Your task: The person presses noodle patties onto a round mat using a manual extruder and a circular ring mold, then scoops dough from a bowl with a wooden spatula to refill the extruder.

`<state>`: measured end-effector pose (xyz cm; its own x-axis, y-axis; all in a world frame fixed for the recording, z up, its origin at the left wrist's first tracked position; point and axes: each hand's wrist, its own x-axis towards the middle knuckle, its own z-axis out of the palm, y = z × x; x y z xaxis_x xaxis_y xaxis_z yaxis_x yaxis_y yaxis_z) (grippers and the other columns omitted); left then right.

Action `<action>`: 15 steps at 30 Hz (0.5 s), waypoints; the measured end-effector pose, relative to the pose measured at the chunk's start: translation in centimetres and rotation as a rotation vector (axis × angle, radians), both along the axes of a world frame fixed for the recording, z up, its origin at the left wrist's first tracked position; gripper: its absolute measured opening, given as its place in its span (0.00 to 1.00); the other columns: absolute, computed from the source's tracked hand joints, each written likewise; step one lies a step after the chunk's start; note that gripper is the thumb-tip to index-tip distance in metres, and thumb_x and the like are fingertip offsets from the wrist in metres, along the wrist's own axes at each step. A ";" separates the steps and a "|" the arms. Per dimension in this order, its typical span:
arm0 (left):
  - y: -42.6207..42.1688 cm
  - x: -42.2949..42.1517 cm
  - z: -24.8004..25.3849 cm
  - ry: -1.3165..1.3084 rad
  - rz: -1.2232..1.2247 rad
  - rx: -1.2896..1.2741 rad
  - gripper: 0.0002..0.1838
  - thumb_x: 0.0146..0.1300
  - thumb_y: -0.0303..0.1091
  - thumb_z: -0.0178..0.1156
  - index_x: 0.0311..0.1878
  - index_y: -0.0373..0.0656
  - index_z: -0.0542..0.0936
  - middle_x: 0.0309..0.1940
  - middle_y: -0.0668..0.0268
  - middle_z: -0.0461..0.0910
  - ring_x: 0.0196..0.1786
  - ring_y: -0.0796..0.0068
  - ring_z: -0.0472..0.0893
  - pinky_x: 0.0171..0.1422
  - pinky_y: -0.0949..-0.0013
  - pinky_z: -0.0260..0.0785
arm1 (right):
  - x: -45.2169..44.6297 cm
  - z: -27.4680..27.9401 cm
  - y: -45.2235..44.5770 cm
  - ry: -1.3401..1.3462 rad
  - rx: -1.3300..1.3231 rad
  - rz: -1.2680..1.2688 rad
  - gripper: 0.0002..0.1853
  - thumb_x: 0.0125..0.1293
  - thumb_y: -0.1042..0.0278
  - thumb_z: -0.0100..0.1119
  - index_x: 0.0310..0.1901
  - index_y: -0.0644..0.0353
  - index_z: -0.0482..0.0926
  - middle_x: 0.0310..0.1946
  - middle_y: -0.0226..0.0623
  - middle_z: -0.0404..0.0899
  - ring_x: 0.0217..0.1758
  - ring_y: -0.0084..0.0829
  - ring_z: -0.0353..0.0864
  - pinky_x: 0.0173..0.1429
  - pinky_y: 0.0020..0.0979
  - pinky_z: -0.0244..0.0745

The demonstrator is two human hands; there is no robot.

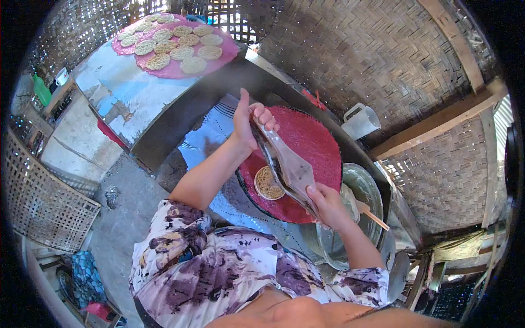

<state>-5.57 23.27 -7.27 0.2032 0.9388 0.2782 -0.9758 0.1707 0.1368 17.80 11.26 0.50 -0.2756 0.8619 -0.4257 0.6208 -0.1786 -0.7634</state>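
My left hand is closed round the upper end of a flat, greyish-brown folded sheet with a dark edge; its thumb points up. On the lower end of the same sheet, my right hand is closed, thumb on top. The sheet is tilted above a round tray covered in red cloth, and a narrow gap runs along its side. Below it on the cloth lies a pale ring with light brown, lacy noodle-like food inside. What kind of sheet it is, I cannot tell.
Several round lacy cakes lie on a pink sheet on the table at the upper left. A white mug stands at the tray's far right. A large basin with a wooden handle is at my right.
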 end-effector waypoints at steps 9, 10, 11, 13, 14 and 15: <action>0.5 2.2 -1.9 -0.068 -0.155 0.247 0.36 0.55 0.73 0.35 0.24 0.47 0.74 0.21 0.65 0.75 0.27 0.66 0.76 0.40 0.61 0.69 | 2.6 0.6 -1.2 0.172 -0.143 -0.048 0.24 0.64 0.46 0.45 0.43 0.63 0.69 0.19 0.35 0.73 0.14 0.24 0.70 0.17 0.24 0.66; -0.6 1.9 0.3 0.030 -0.130 0.167 0.38 0.54 0.74 0.33 0.32 0.45 0.74 0.28 0.62 0.76 0.33 0.65 0.76 0.44 0.60 0.68 | 3.1 0.9 -1.1 0.269 -0.146 -0.046 0.23 0.65 0.47 0.45 0.46 0.62 0.67 0.21 0.35 0.74 0.15 0.24 0.71 0.17 0.24 0.67; -1.8 1.4 2.6 0.129 -0.104 0.086 0.41 0.53 0.75 0.31 0.40 0.43 0.74 0.34 0.59 0.76 0.40 0.64 0.77 0.47 0.59 0.68 | 3.3 1.2 -1.0 0.366 -0.149 -0.042 0.23 0.65 0.48 0.45 0.49 0.62 0.65 0.22 0.36 0.74 0.15 0.24 0.71 0.17 0.24 0.67; -2.5 1.0 3.4 0.277 -0.146 0.189 0.44 0.54 0.69 0.45 0.61 0.38 0.61 0.54 0.55 0.70 0.56 0.63 0.72 0.58 0.60 0.64 | 2.8 1.6 -0.9 0.476 -0.018 -0.089 0.24 0.65 0.49 0.46 0.53 0.60 0.61 0.26 0.37 0.75 0.18 0.24 0.72 0.18 0.23 0.68; -3.1 1.2 3.0 0.613 -0.034 0.342 0.41 0.54 0.63 0.50 0.60 0.38 0.62 0.53 0.55 0.71 0.56 0.63 0.72 0.58 0.61 0.65 | 2.2 1.6 -0.8 0.535 0.053 -0.113 0.25 0.65 0.50 0.46 0.55 0.59 0.58 0.28 0.38 0.75 0.19 0.25 0.72 0.19 0.23 0.68; -4.4 1.8 2.5 0.948 0.081 0.498 0.38 0.53 0.57 0.56 0.59 0.38 0.63 0.53 0.56 0.72 0.55 0.64 0.73 0.57 0.62 0.65 | 1.1 1.5 -0.6 0.591 0.085 -0.141 0.28 0.64 0.47 0.48 0.57 0.57 0.55 0.32 0.39 0.75 0.24 0.26 0.75 0.21 0.25 0.70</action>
